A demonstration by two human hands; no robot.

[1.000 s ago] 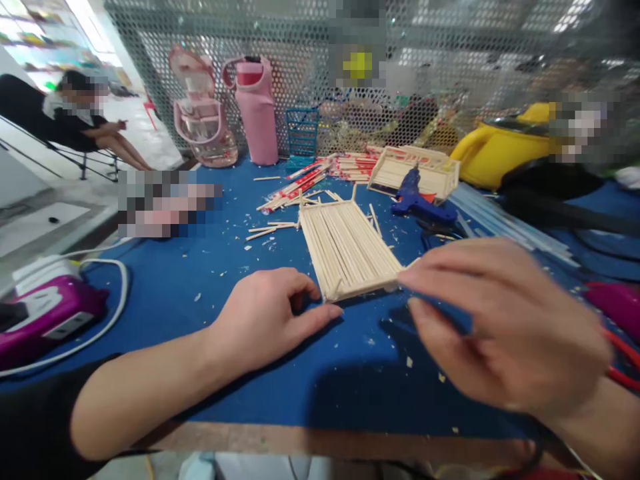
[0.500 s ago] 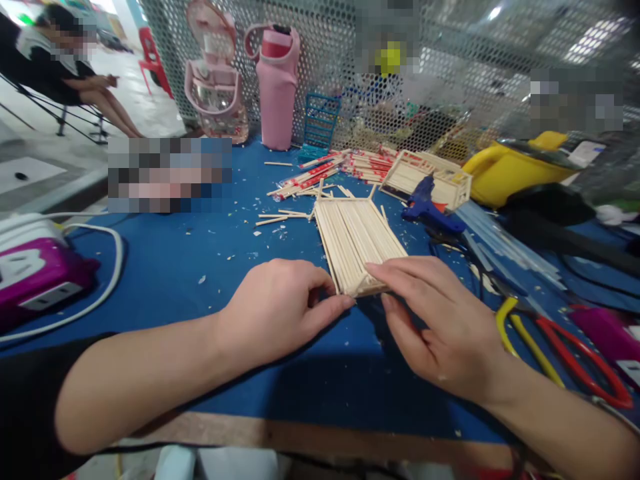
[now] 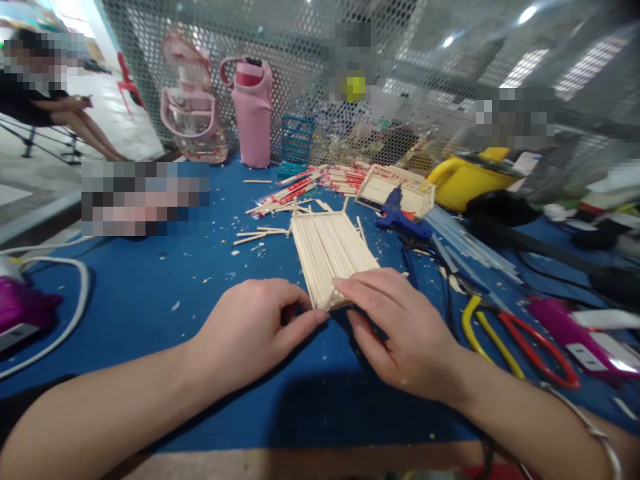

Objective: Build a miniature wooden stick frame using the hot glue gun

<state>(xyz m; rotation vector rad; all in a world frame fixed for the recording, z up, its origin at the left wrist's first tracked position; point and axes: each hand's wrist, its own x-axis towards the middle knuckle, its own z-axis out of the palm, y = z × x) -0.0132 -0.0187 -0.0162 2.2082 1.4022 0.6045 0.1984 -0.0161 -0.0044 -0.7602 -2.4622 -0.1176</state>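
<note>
On the blue counter (image 3: 235,413), centre, lies a flat wooden-stick panel (image 3: 335,243), short posts at its far corners. Left hand (image 3: 255,323): thumb and index narrow on the near-left corner, probably to brace it. Right hand (image 3: 400,327): index tip at the near edge by that corner, thumb apart below; can't tell if it pinches anything. It hides the near-right corner. Loose sticks (image 3: 270,231) lie left of the panel, blue glue gun (image 3: 405,221) right, by clear glue sticks (image 3: 467,243). Yellow tool handles (image 3: 504,343) crowd the right forearm. Small stick-built tray (image 3: 387,183) sits behind the gun.
</note>
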